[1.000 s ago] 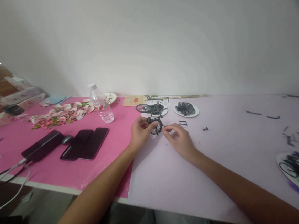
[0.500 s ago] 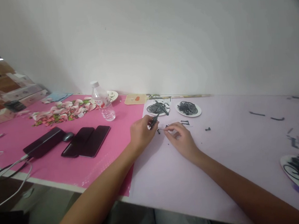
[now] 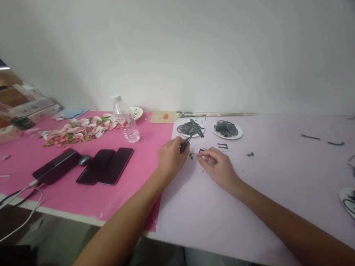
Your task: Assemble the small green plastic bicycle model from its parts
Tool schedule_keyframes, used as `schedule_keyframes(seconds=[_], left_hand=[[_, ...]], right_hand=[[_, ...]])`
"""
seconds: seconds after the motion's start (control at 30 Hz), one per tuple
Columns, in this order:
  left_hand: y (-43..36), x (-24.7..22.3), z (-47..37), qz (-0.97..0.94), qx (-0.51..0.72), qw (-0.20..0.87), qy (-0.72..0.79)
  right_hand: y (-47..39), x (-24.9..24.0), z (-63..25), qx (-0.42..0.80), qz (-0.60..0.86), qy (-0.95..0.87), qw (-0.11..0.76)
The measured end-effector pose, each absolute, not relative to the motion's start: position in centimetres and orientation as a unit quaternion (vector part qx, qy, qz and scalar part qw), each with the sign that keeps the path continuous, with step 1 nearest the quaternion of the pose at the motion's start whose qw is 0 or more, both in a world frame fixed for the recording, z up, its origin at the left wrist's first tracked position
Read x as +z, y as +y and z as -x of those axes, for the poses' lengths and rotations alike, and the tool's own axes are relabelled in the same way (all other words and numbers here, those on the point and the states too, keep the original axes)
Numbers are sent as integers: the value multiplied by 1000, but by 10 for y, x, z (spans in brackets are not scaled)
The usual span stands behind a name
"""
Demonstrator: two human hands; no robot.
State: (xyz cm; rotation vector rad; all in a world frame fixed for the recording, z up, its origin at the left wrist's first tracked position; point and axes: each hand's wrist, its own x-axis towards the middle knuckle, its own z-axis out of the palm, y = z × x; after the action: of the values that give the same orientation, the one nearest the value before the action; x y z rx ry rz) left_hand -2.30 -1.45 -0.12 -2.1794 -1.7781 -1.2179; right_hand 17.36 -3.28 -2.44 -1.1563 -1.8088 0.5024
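My left hand [image 3: 172,160] is closed around a slim dark piece [image 3: 185,144], which slants up and to the right over the purple-grey table surface. A longer dark green blade-like part [image 3: 197,128] shows past its tip, in front of a white plate; I cannot tell whether the two are joined. My right hand [image 3: 217,164] has thumb and forefinger pinched together close to the tabletop; what they hold, if anything, is too small to make out. Small dark bits [image 3: 191,156] lie between the hands. A black frame-shaped piece [image 3: 222,146] lies just beyond my right hand.
White plates with dark tangled pieces stand at the back [image 3: 240,133] and at the right edge [image 3: 346,195]. Loose black strips [image 3: 310,137] lie to the right. On the pink left side are a water bottle [image 3: 125,120], two phones [image 3: 115,166], a black box [image 3: 57,166] and petals [image 3: 80,130].
The whole view has shifted slightly. The dark green blade-like part has moved a little rightward and stands at a slightly different angle. Both hands stay almost in place with the same grips.
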Motion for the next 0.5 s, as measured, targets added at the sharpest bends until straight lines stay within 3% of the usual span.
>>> schedule_keyframes(seconds=[0.5], left_hand=[[-16, -3, 23, 733, -382, 45, -561]], right_hand=[[-33, -24, -172, 210, 469, -728, 454]])
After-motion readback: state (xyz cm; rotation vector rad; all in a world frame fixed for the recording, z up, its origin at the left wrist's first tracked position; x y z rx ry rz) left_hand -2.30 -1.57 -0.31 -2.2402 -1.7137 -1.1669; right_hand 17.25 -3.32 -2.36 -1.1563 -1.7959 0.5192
